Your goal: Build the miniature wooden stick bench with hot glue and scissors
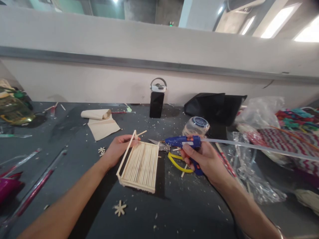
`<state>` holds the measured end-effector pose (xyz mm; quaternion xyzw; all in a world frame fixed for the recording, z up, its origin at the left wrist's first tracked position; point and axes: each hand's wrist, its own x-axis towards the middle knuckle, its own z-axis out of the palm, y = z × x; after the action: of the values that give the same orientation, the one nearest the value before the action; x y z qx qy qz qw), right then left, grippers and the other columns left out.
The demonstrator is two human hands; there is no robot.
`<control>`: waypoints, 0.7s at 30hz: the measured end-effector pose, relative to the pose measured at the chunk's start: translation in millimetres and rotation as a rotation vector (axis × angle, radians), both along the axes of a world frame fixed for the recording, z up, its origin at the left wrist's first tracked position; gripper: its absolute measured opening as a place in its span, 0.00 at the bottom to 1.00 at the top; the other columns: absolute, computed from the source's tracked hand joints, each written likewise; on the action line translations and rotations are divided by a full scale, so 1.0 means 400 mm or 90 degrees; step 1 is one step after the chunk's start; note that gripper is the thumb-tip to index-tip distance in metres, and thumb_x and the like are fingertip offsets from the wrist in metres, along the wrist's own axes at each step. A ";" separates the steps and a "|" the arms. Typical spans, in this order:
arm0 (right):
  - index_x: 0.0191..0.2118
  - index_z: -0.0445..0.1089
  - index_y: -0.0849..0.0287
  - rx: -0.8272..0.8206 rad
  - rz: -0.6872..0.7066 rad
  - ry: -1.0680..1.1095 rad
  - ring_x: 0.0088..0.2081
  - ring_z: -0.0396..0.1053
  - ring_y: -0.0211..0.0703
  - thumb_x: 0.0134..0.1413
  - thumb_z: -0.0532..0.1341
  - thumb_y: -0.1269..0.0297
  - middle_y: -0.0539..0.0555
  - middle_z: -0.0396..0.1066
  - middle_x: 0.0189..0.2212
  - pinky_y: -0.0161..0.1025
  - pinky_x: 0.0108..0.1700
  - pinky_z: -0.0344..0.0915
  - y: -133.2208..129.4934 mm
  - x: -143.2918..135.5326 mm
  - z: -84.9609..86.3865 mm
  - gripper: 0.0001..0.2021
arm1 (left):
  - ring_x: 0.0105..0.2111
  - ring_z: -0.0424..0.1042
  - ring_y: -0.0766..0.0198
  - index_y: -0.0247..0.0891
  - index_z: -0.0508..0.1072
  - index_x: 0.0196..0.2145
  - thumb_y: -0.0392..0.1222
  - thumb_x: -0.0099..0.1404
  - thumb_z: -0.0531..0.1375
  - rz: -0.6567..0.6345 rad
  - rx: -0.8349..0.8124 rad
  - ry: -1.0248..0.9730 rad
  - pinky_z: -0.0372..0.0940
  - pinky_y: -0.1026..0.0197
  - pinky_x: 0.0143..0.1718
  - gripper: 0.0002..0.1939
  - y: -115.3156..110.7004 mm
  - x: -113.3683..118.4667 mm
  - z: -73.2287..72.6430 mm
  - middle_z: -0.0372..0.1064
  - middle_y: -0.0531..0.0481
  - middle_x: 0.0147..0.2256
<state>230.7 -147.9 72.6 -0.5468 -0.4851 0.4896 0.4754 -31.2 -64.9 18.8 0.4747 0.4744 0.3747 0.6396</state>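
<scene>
Pale wall (99, 79), grey ledge (124, 62), dark tabletop (189, 205), bright lights (280, 21) upper right

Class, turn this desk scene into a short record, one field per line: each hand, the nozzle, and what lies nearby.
Left hand: holds the stick frame at its far left corner
Right hand: grips the blue glue gun
Nozzle: by the frame's far right corner; contact unclear
Near side: star-shaped stick piece
Far side: upright phone before a handled bottle
Right side: crumpled clear plastic

The left hand (121, 147), right hand (199, 155) and slim forearms (77, 191) are bare, with a thin, pale band (279, 229) at lower right.
</scene>
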 end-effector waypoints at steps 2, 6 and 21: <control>0.34 0.59 0.57 -0.002 -0.002 -0.008 0.19 0.59 0.32 0.48 0.66 0.47 0.47 0.65 0.22 0.28 0.15 0.55 -0.001 0.002 -0.002 0.21 | 0.25 0.69 0.66 0.37 0.78 0.36 0.47 0.53 0.68 0.000 0.001 0.005 0.62 0.64 0.29 0.15 0.000 0.000 -0.001 0.74 0.51 0.28; 0.32 0.59 0.57 -0.004 0.002 -0.015 0.19 0.58 0.31 0.48 0.66 0.47 0.47 0.64 0.22 0.27 0.15 0.55 -0.002 0.005 -0.004 0.20 | 0.23 0.68 0.67 0.37 0.78 0.36 0.47 0.52 0.68 0.011 -0.004 0.021 0.60 0.65 0.27 0.15 -0.001 0.001 0.002 0.73 0.52 0.27; 0.34 0.57 0.56 -0.009 0.010 0.001 0.18 0.55 0.30 0.49 0.65 0.48 0.44 0.61 0.21 0.27 0.15 0.54 -0.001 0.005 -0.006 0.20 | 0.24 0.69 0.65 0.36 0.77 0.37 0.47 0.52 0.67 0.006 0.001 0.025 0.62 0.64 0.27 0.16 -0.009 0.006 0.016 0.73 0.50 0.27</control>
<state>232.5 -148.5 70.2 -0.5461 -0.4855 0.4970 0.4680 -28.9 -68.6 25.3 0.4805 0.4889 0.3688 0.6277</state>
